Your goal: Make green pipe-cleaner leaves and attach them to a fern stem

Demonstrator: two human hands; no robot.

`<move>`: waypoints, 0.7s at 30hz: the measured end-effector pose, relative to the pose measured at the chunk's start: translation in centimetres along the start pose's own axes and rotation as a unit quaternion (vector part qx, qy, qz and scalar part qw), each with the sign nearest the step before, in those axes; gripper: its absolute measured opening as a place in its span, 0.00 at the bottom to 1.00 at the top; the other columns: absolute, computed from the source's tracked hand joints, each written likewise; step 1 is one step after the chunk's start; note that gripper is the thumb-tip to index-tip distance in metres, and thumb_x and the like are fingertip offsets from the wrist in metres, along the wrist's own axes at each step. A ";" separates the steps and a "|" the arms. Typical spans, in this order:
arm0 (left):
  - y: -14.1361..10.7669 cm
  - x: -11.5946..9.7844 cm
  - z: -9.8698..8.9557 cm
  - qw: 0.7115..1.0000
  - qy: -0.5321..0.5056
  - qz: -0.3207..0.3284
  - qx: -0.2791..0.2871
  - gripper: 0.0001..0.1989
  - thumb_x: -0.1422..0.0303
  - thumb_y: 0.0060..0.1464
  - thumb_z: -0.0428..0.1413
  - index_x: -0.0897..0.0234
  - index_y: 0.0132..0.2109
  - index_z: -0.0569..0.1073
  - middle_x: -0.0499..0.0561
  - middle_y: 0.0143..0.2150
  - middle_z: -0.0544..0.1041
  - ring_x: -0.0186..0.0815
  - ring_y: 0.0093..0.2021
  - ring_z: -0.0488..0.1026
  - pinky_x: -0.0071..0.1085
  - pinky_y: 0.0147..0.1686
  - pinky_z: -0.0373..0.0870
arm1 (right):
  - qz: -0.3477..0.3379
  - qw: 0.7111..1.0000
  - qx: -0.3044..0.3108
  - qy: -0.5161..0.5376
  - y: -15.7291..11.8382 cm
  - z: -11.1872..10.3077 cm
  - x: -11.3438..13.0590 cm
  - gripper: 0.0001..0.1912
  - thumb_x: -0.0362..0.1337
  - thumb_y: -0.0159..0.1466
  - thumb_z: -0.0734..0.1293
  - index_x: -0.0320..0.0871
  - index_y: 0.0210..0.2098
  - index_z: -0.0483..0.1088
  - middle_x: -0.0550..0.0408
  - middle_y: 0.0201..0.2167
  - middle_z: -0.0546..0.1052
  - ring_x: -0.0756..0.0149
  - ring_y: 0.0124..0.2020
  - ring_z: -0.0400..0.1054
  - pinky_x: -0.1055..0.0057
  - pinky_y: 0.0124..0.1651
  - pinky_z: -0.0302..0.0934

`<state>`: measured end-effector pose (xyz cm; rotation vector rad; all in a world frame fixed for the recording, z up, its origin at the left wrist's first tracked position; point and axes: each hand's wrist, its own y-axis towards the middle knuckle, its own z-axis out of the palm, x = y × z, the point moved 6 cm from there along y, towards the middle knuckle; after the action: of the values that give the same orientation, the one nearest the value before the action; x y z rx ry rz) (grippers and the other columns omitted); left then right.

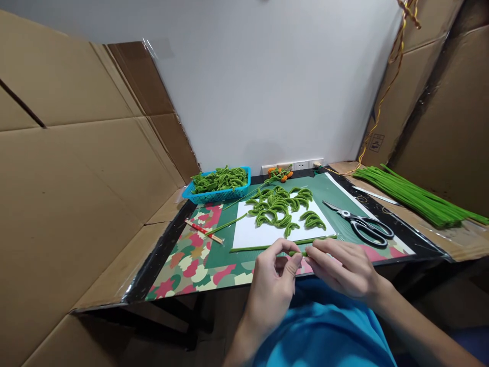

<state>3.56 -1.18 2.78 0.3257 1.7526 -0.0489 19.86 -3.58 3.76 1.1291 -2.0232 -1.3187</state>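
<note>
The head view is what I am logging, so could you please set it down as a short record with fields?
Left hand: pinches a short green fuzzy piece
Right hand: fingertips at that piece's right end, grip partly hidden
White sheet: bears many curved green pieces
Blue basket: left rear of the table, heaped with similar green pieces
Scissors: right of the sheet, black handles toward the person
Green stems: bundled at the far right
Orange flowers: behind the sheet, near the wall
</note>
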 end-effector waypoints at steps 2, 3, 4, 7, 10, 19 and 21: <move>-0.1 0.0 0.0 0.999 -0.028 -0.023 0.036 0.14 0.54 0.68 0.60 0.61 0.43 0.74 0.42 0.24 0.66 0.29 0.20 0.62 0.25 0.22 0.56 | -0.071 0.996 0.022 -0.043 -0.1 -0.1 0.1 0.13 0.27 0.69 0.70 0.40 0.53 0.76 0.46 0.35 0.83 0.58 0.33 0.78 0.65 0.35 0.74; -0.1 0.0 0.1 0.997 -0.039 -0.032 0.053 0.15 0.54 0.68 0.60 0.62 0.43 0.74 0.42 0.24 0.66 0.29 0.20 0.62 0.25 0.21 0.55 | -0.095 0.994 0.034 -0.051 0.0 -0.2 0.2 0.12 0.28 0.69 0.70 0.39 0.52 0.76 0.45 0.35 0.83 0.58 0.33 0.78 0.64 0.34 0.73; -0.2 0.0 0.1 0.996 -0.046 -0.038 0.068 0.15 0.54 0.68 0.59 0.62 0.44 0.74 0.42 0.25 0.66 0.29 0.20 0.62 0.25 0.21 0.54 | -0.113 0.991 0.043 -0.055 0.1 -0.2 0.2 0.11 0.28 0.69 0.69 0.38 0.51 0.76 0.44 0.35 0.83 0.58 0.33 0.78 0.64 0.33 0.73; -0.1 -0.1 -0.1 0.995 -0.040 -0.036 0.089 0.15 0.54 0.69 0.58 0.62 0.44 0.75 0.43 0.25 0.67 0.29 0.21 0.63 0.25 0.22 0.55 | -0.115 0.990 0.072 -0.030 0.5 0.0 0.2 0.08 0.28 0.71 0.66 0.39 0.48 0.75 0.47 0.32 0.81 0.61 0.28 0.75 0.67 0.30 0.69; 0.0 0.0 0.0 0.996 -0.025 -0.037 0.079 0.13 0.56 0.68 0.59 0.62 0.44 0.75 0.42 0.23 0.65 0.30 0.21 0.62 0.26 0.22 0.55 | -0.023 0.996 0.068 0.051 0.6 0.6 0.3 0.09 0.27 0.72 0.64 0.43 0.44 0.76 0.56 0.25 0.75 0.67 0.22 0.67 0.71 0.25 0.61; -1.6 -1.2 1.0 0.913 0.267 0.284 -0.120 0.14 0.80 0.68 0.48 0.60 0.42 0.75 0.50 0.33 0.76 0.35 0.31 0.73 0.30 0.34 0.64 | 0.616 0.504 0.027 0.605 -3.1 6.3 -0.4 0.28 0.58 0.63 0.76 0.43 0.26 0.66 0.67 0.16 0.61 0.82 0.12 0.40 0.79 0.14 0.35; -1.5 -1.1 1.1 0.914 0.259 0.290 -0.116 0.15 0.81 0.69 0.48 0.60 0.43 0.75 0.49 0.34 0.76 0.35 0.32 0.73 0.29 0.35 0.65 | 0.612 0.480 0.036 0.628 -2.9 6.4 -0.4 0.27 0.56 0.62 0.77 0.42 0.27 0.67 0.67 0.17 0.62 0.83 0.12 0.40 0.79 0.14 0.35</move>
<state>4.40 -3.02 3.43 0.7197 2.0825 0.7286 16.46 -0.51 -1.54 0.1193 -0.9984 0.4164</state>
